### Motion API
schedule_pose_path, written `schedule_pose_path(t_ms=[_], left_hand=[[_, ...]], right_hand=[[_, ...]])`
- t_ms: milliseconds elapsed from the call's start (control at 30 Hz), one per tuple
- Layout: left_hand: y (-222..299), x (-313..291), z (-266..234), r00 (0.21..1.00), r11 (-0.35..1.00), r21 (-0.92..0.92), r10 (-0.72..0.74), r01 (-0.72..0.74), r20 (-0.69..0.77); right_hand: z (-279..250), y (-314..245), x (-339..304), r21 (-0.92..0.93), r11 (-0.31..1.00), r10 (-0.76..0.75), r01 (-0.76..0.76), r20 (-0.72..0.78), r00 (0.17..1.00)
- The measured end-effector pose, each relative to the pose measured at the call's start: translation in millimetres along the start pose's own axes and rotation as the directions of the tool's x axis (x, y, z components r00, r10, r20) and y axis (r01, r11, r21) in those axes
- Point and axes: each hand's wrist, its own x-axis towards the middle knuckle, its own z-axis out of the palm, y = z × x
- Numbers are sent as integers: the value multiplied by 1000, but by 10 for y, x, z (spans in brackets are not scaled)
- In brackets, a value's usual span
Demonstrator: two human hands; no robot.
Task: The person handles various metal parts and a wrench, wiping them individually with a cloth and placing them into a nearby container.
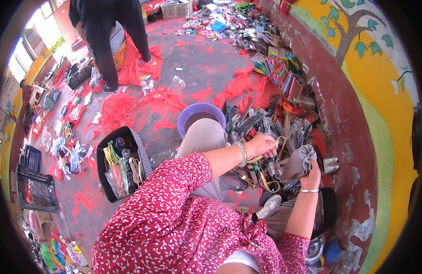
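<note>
My right hand [312,173] is closed round a crumpled grey cloth [296,163], held up near the wall. My left hand [262,146], with a pale bangle at the wrist, has its fingers pinched on a thin tan strap [281,142], left of the cloth. Where the strap's other end goes is hard to make out. Below both hands lies a heap of belts and straps [261,176], some in clear plastic wrapping [300,132].
A purple basin [182,119] stands beyond my knee. Left of me is a black basket [101,171] of bagged straps. Red cloth scraps [115,112] cover the floor, and a painted wall [325,105] runs along my right. A person [101,36] bends over an orange crate [119,57].
</note>
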Motion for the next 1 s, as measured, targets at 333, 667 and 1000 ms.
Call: schedule_pose_path(t_ms=[333, 667, 1000], left_hand=[[101, 855, 50, 986, 994, 104, -25, 43, -168], [-1751, 1614, -1081, 815, 531, 628, -258, 569, -519], [-1986, 2185, -1544, 643, 668, 468, -20, 578, -766]], right_hand=[[-53, -279, -136, 165, 981, -108, 106, 8, 994], [193, -391, -233, 108, 974, -175, 198, -196, 965], [383, -296, -91, 6, 999, -43, 45, -170, 984]])
